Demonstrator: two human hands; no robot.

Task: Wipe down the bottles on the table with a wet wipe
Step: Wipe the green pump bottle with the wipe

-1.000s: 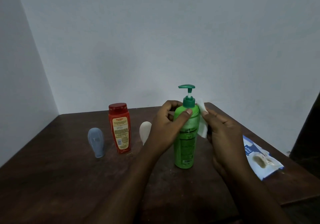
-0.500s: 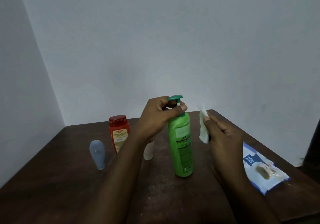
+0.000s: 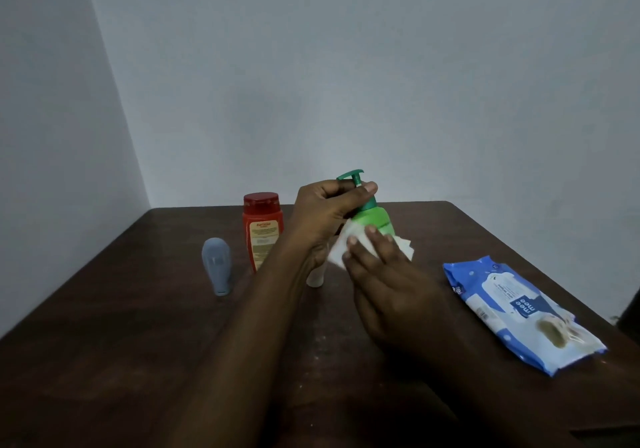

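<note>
My left hand (image 3: 325,212) grips the green pump bottle (image 3: 375,219) around its neck, just under the dark green pump head, and holds it tilted. My right hand (image 3: 388,281) presses a white wet wipe (image 3: 341,245) flat against the front of the bottle's body; the hand hides the lower part of the bottle. A red bottle (image 3: 262,229) with a red cap stands upright to the left. A small grey-blue bottle (image 3: 217,266) stands further left. The base of a small white bottle (image 3: 316,278) shows beneath my left wrist.
A blue pack of wet wipes (image 3: 519,312) lies flat on the dark wooden table (image 3: 104,361) at the right, close to the table's right edge. Pale walls meet in a corner behind the table at the left.
My right hand has moved left and wrapped the wipe onto the green bottle, which it held apart from before. My left hand has shifted up from the bottle's shoulder to its neck.
</note>
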